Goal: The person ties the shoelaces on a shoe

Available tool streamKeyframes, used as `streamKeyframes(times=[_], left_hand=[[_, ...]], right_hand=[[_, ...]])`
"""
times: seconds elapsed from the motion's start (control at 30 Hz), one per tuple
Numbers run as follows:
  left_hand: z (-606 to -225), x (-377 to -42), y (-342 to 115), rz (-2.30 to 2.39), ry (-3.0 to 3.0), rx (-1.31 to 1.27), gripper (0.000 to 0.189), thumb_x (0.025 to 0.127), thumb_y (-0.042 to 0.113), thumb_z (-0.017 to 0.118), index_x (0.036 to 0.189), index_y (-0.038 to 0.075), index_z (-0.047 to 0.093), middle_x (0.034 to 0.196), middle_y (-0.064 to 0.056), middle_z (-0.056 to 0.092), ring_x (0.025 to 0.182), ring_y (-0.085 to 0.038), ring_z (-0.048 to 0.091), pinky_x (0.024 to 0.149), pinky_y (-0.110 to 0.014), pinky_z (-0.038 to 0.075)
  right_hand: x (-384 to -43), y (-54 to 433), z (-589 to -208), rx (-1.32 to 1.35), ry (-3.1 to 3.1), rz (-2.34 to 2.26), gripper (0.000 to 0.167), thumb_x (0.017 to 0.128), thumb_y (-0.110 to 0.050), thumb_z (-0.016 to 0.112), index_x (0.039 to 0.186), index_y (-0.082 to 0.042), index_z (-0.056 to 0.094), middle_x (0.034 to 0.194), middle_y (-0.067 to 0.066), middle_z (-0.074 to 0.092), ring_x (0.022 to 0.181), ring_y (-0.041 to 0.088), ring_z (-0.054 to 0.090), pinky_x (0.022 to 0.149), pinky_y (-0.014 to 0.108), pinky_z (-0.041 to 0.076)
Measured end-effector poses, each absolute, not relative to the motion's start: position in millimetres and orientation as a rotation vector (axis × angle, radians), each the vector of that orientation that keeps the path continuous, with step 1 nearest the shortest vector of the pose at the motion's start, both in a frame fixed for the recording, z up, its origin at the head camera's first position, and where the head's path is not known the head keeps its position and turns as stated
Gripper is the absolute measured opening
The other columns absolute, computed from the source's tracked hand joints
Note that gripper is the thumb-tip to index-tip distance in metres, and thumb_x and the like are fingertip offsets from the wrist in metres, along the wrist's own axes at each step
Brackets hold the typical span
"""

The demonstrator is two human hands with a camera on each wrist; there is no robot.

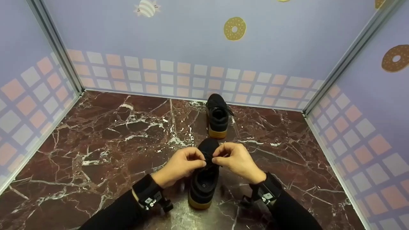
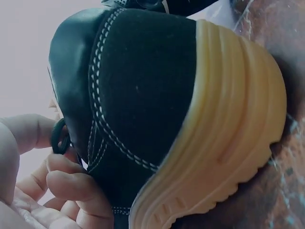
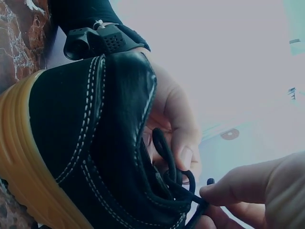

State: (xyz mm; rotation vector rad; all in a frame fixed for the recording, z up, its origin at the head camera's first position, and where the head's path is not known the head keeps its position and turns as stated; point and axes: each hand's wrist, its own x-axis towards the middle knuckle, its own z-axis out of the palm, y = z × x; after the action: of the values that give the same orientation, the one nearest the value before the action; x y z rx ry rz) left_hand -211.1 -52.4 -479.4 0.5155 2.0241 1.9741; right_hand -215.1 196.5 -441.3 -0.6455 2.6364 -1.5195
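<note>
A black shoe (image 1: 204, 188) with a tan sole stands on the marble floor, its toe pointing away from me. Over its laces both hands meet. My left hand (image 1: 183, 166) pinches a loop of black shoelace (image 2: 59, 137) between thumb and fingers, beside the shoe's collar. From the other side, my right hand (image 1: 236, 159) pinches another part of the lace (image 3: 190, 195) with thumb and forefinger. In the right wrist view a lace loop rises near the left thumb. White double stitching runs along the shoe's side.
A second black shoe (image 1: 218, 116) stands just beyond the first, close to the back wall (image 1: 191, 38). Panelled walls with a checked border enclose the floor (image 1: 127, 147) at the back, left and right. Each wrist carries a strapped camera (image 1: 153, 201).
</note>
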Motion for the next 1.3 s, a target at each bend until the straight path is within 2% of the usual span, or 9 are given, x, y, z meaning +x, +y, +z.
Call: streamKeyframes(times=[0.2, 0.33, 0.43, 0.57, 0.77, 0.97, 1.2, 1.3], left_hand=[[-478, -211, -51, 1.991, 1.982, 0.468, 0.016, 0.094, 0.006, 0.081, 0.103, -0.003, 0.072, 0.083, 0.001, 0.065, 0.057, -0.007, 0.044, 0.048, -0.019, 0.036], [-480, -211, -51, 1.995, 1.974, 0.449, 0.014, 0.095, 0.007, 0.081, 0.102, -0.002, 0.073, 0.081, 0.002, 0.064, 0.057, -0.006, 0.044, 0.048, -0.019, 0.037], [-480, -211, -50, 1.991, 1.980, 0.441, 0.015, 0.096, 0.009, 0.082, 0.103, -0.001, 0.074, 0.079, 0.003, 0.063, 0.056, -0.006, 0.045, 0.048, -0.019, 0.038], [-481, -211, -50, 1.999, 1.984, 0.451, 0.015, 0.097, 0.011, 0.082, 0.103, -0.001, 0.075, 0.076, 0.003, 0.062, 0.054, -0.007, 0.046, 0.048, -0.020, 0.039], [-481, -212, -50, 2.031, 1.966, 0.469, 0.018, 0.097, 0.010, 0.084, 0.104, -0.003, 0.075, 0.080, 0.001, 0.066, 0.054, -0.007, 0.047, 0.049, -0.020, 0.041], [-481, -212, -52, 2.033, 1.956, 0.492, 0.019, 0.097, 0.011, 0.085, 0.105, -0.003, 0.075, 0.083, 0.000, 0.067, 0.058, -0.008, 0.050, 0.050, -0.020, 0.043], [-483, -213, -56, 2.011, 1.977, 0.502, 0.018, 0.096, 0.014, 0.089, 0.104, 0.002, 0.078, 0.084, 0.000, 0.068, 0.062, -0.011, 0.056, 0.051, -0.022, 0.047], [-482, -213, -56, 2.009, 1.978, 0.508, 0.018, 0.095, 0.014, 0.089, 0.104, 0.003, 0.079, 0.083, 0.000, 0.068, 0.062, -0.012, 0.057, 0.051, -0.023, 0.047]], right_hand=[[-213, 200, -434, -0.699, 2.617, -1.450, 0.009, 0.090, -0.008, 0.087, 0.093, -0.015, 0.082, 0.086, -0.004, 0.077, 0.070, 0.011, 0.066, 0.062, 0.023, 0.052], [-212, 203, -432, -0.714, 2.616, -1.394, 0.012, 0.089, -0.008, 0.089, 0.091, -0.019, 0.083, 0.087, -0.007, 0.077, 0.066, 0.008, 0.062, 0.059, 0.022, 0.048], [-211, 203, -432, -0.740, 2.623, -1.359, 0.012, 0.089, -0.007, 0.089, 0.091, -0.018, 0.085, 0.086, -0.006, 0.078, 0.063, 0.008, 0.060, 0.057, 0.021, 0.046], [-209, 201, -433, -0.765, 2.665, -1.313, 0.012, 0.089, -0.005, 0.088, 0.092, -0.017, 0.086, 0.086, -0.006, 0.079, 0.067, 0.008, 0.064, 0.060, 0.021, 0.050], [-206, 196, -433, -0.776, 2.720, -1.296, 0.013, 0.088, -0.002, 0.087, 0.090, -0.015, 0.085, 0.089, -0.002, 0.079, 0.069, 0.009, 0.066, 0.060, 0.021, 0.051], [-202, 191, -434, -0.770, 2.784, -1.250, 0.014, 0.088, -0.003, 0.086, 0.090, -0.017, 0.086, 0.089, -0.007, 0.075, 0.071, 0.008, 0.065, 0.062, 0.023, 0.054], [-200, 187, -434, -0.734, 2.809, -1.289, 0.014, 0.088, -0.002, 0.088, 0.087, -0.016, 0.084, 0.089, -0.004, 0.078, 0.068, 0.007, 0.067, 0.062, 0.023, 0.055], [-199, 186, -434, -0.729, 2.821, -1.306, 0.015, 0.087, -0.003, 0.090, 0.086, -0.016, 0.084, 0.089, -0.005, 0.079, 0.072, 0.007, 0.069, 0.064, 0.023, 0.057]])
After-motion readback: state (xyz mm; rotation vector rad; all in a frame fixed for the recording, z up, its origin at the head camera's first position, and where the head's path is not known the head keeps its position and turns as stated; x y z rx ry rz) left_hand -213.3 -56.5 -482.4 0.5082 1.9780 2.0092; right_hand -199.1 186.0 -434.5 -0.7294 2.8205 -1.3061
